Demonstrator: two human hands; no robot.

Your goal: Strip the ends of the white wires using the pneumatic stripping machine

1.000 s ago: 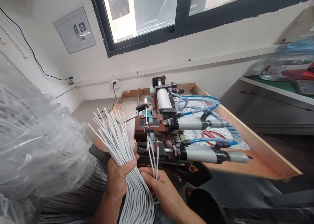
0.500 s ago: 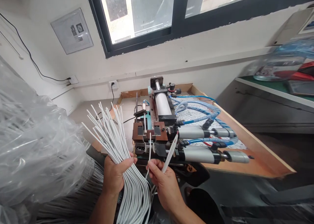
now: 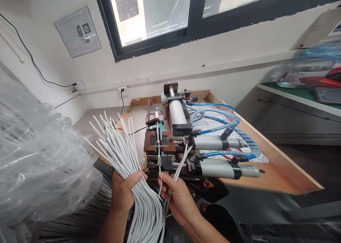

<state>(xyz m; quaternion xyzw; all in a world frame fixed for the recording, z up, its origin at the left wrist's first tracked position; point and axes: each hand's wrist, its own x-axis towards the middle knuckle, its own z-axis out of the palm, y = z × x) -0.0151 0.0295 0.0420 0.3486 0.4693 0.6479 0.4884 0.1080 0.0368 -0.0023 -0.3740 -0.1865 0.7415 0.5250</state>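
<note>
My left hand [image 3: 125, 191] is wrapped round a thick bundle of white cables [image 3: 122, 150], whose cut ends fan out up and to the left. The tail of the bundle hangs down between my wrists. My right hand [image 3: 177, 196] pinches a single white cable [image 3: 160, 165], its upper end between the jaws of a pneumatic wire-stripping machine [image 3: 160, 143]. A few more cables [image 3: 182, 161] are held in the same hand and point up to the right; reddish wire shows at their tips. The jaws sit close around the single cable.
The machine's silver cylinders [image 3: 218, 167] and blue air hoses [image 3: 231, 122] reach right, inside a wooden-edged tray [image 3: 290, 175]. Clear plastic wrapping [image 3: 45, 157] bulges at the left over more cables. A shelf [image 3: 295, 93] with a large bottle juts out at the right.
The machine's jaws have closed in on the single cable, and the cylinder rods at the right have drawn in. The extra cables in my right hand have spread and dipped slightly.
</note>
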